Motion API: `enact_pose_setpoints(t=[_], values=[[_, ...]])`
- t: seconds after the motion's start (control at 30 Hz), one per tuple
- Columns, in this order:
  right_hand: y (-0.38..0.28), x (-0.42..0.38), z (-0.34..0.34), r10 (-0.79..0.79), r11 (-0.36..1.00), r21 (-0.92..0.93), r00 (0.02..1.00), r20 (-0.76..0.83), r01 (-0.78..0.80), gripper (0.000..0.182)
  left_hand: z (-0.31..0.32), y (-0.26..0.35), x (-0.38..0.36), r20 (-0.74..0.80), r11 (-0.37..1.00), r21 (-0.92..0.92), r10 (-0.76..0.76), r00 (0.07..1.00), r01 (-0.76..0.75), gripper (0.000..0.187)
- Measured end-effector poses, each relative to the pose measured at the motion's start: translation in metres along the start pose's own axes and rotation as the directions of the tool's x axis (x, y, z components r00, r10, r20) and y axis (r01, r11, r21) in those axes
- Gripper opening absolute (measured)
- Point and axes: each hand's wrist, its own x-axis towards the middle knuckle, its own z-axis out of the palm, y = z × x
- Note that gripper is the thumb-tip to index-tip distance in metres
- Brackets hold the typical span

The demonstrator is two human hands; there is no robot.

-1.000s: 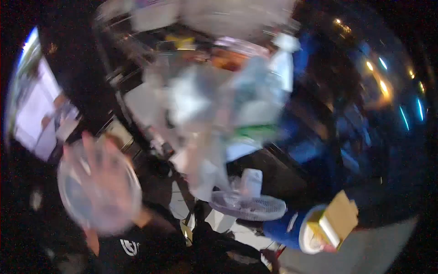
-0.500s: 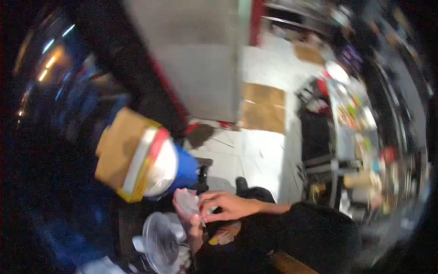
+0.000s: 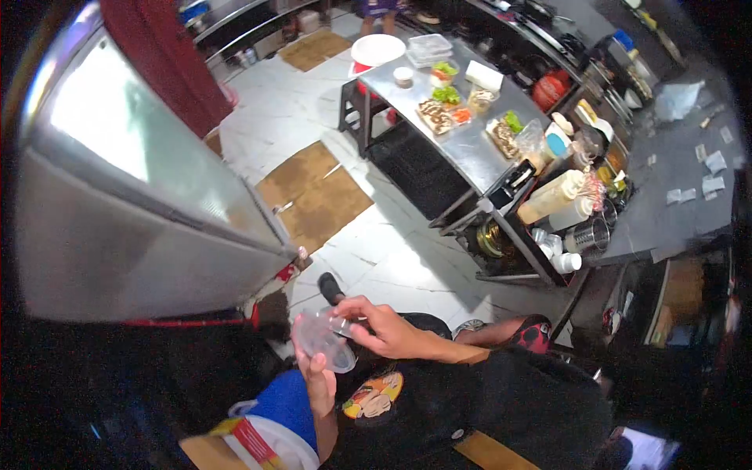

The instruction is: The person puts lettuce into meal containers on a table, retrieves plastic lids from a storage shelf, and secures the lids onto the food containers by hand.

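Note:
A thin, round clear plastic lid [image 3: 319, 342] rests in my left hand [image 3: 319, 385], the thumb along its lower edge and the fingers behind it. Just above it, my right hand [image 3: 385, 332] pinches a small clear plastic cup [image 3: 337, 322] between thumb and fingers. This cup overlaps the lid's upper right side in view. Both hands are close together in front of my dark shirt [image 3: 470, 399]. Under my left forearm stands a blue bucket [image 3: 283, 403], and a cardboard box [image 3: 243, 446] sits at its white rim.
A steel table [image 3: 470, 160] to the right bears food trays, lettuce, squeeze bottles [image 3: 552, 196] and cups. A glass-topped freezer [image 3: 149, 211] stands left. Cardboard [image 3: 315, 196] lies on the tiled floor. Another person's legs [image 3: 380, 19] show at the far end; a dark counter [image 3: 666, 184] is at right.
My view has swung right, bringing the steel table closer and the bucket and box lower. My right hand has drawn a clear cup apart from the plastic in my left hand.

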Motion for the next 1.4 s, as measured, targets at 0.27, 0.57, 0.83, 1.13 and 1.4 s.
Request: enact_pose_setpoints(t=[0.27, 0.57, 0.83, 1.13, 1.4], values=[[0.039, 0.137, -0.02, -0.17, 0.777, -0.624, 0.927, -0.336, -0.084, 0.045, -0.003, 0.07, 0.149, 0.192, 0.992, 0.072, -0.116, 0.975, 0.104, 0.102], [0.087, 0.238, -0.059, 0.11, 0.975, -0.177, 0.986, -0.125, -0.131, 0.104, -0.003, 0.118, 0.296, 0.399, 0.955, 0.133, -0.295, 0.868, 0.263, 0.1], [0.141, 0.303, -0.156, 0.185, 0.974, 0.172, 0.956, -0.227, -0.147, 0.102, 0.053, 0.128, 0.414, 0.377, 0.893, 0.262, -0.443, 0.814, 0.365, 0.102], [0.161, 0.405, -0.574, -0.189, 0.529, -0.529, 0.515, -0.836, -0.664, 0.097, 0.144, 0.12, 0.598, 0.226, 0.943, 0.194, -0.31, 0.924, 0.269, 0.099], [0.209, 0.449, -0.686, 0.065, 0.322, -0.438, 0.48, -0.875, -0.84, 0.097, 0.228, 0.109, 0.708, 0.206, 0.91, 0.237, -0.388, 0.898, 0.339, 0.1]])
